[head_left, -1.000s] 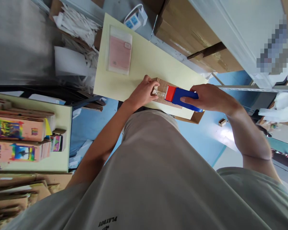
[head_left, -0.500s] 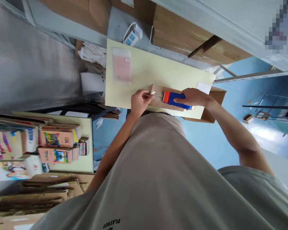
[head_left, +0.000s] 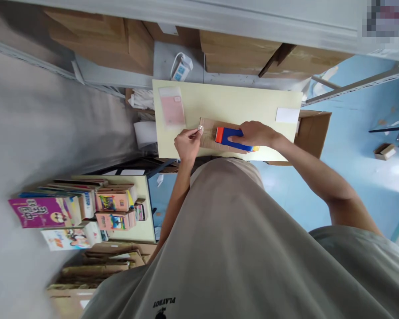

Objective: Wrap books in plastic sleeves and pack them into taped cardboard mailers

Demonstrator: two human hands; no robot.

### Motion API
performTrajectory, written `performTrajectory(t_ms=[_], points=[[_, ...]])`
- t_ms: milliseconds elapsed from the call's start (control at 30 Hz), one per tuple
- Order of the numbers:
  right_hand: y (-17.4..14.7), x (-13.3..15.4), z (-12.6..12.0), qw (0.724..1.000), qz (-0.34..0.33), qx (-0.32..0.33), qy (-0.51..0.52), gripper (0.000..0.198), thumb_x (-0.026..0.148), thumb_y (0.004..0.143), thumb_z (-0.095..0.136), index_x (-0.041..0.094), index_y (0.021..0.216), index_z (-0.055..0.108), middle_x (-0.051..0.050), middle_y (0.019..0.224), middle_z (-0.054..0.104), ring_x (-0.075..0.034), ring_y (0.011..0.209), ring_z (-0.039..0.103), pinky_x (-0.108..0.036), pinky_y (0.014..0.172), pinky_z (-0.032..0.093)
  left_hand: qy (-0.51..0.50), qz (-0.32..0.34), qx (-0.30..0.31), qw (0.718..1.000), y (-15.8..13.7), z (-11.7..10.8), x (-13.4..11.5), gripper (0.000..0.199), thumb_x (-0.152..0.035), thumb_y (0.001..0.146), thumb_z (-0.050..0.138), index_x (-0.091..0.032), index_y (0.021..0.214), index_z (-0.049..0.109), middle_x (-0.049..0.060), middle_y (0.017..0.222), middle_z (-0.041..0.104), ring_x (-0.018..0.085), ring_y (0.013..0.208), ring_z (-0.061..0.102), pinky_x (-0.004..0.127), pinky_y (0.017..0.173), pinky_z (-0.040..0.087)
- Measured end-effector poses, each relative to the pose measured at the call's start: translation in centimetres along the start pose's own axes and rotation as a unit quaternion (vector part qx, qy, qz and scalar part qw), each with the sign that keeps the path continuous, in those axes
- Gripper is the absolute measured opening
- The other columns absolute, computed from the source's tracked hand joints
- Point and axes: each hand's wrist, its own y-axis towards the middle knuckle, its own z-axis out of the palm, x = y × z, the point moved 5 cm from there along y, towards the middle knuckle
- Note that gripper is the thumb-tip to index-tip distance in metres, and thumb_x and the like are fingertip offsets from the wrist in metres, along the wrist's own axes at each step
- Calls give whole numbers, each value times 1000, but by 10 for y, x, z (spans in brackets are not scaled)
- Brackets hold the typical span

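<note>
A small brown cardboard box (head_left: 208, 138) lies on the pale yellow tabletop (head_left: 219, 99), close to my body. At its left end, my left hand (head_left: 188, 144) pinches a shiny bit of clear tape (head_left: 201, 128) between thumb and fingertips. My right hand (head_left: 254, 134) is wrapped around a blue tape dispenser (head_left: 232, 138) with an orange-red front. The dispenser rests over the top of the box, its toothed front edge facing left. My palm hides part of its back end.
A pink phone case or notebook (head_left: 173, 108) lies at the table's left, a white card (head_left: 287, 115) at its right. Behind stand a power strip (head_left: 182, 68) and large cartons (head_left: 239, 51). An open carton (head_left: 314, 133) sits right; stacked books (head_left: 113, 201) stand lower left.
The camera view has shifted, so the table and hands appear further left relative to my body. The crumpled tape at my left fingertips now looks flatter against the box end. The dispenser keeps its place on the box.
</note>
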Motion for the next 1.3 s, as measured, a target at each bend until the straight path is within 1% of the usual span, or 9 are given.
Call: performTrajectory(t_ms=[233,400,500,633,767,900,1000,1133,1300], points=[[12,5,-3,1000,-4,-3,14,51,65,115,66,16,114,81,-14,88,75,-31,91,74,-40,80,51,49,31,-2,998,11,1,-4,17,-37,108,85,-25,103,96,7,113,93,28,99,86,37,96,61],[-1,-7,2,998,-15,7,56,54,71,113,67,19,111,80,-13,89,75,-30,89,72,-42,80,51,60,25,-30,997,15,-1,4,19,-38,108,82,-26,101,95,7,111,93,29,99,85,39,97,61],[-23,-42,3,997,0,19,74,59,77,112,64,20,103,80,-12,84,74,-29,82,71,-44,78,50,71,19,-50,996,21,-13,13,20,-39,108,80,-26,102,95,7,110,93,29,99,85,39,99,62],[-62,-112,3,991,37,69,112,71,91,102,67,22,84,75,-12,78,77,-28,74,72,-44,73,53,89,18,-64,994,25,-24,21,23,-41,108,78,-25,102,94,7,104,92,30,102,86,40,102,63],[-83,-152,4,984,51,70,159,73,95,98,69,24,85,77,-12,81,79,-28,76,74,-44,74,58,81,32,-46,995,21,-19,15,25,-42,108,77,-25,101,93,7,101,90,29,100,85,40,102,63],[-72,-150,14,991,91,38,88,65,84,105,69,21,95,79,-14,84,80,-27,78,73,-43,75,55,87,41,-43,994,16,-15,3,24,-42,108,77,-25,99,91,6,100,89,28,97,83,39,99,63],[-55,-140,26,991,122,21,46,59,78,105,73,21,96,80,-13,82,78,-28,78,73,-43,74,52,98,44,-45,993,14,-15,0,22,-39,107,78,-24,97,90,6,100,89,27,96,83,38,97,63],[-35,-129,44,992,123,-7,30,58,77,104,74,19,101,83,-15,82,76,-33,84,75,-44,77,52,104,41,-43,993,13,-15,3,20,-37,108,79,-23,98,90,7,105,90,27,98,84,37,100,62],[-12,-105,70,991,109,-78,9,49,60,112,71,14,125,84,-23,106,83,-40,104,80,-46,87,55,93,36,-25,995,8,-15,6,25,-42,110,75,-23,103,90,10,112,92,28,103,85,39,103,62]])
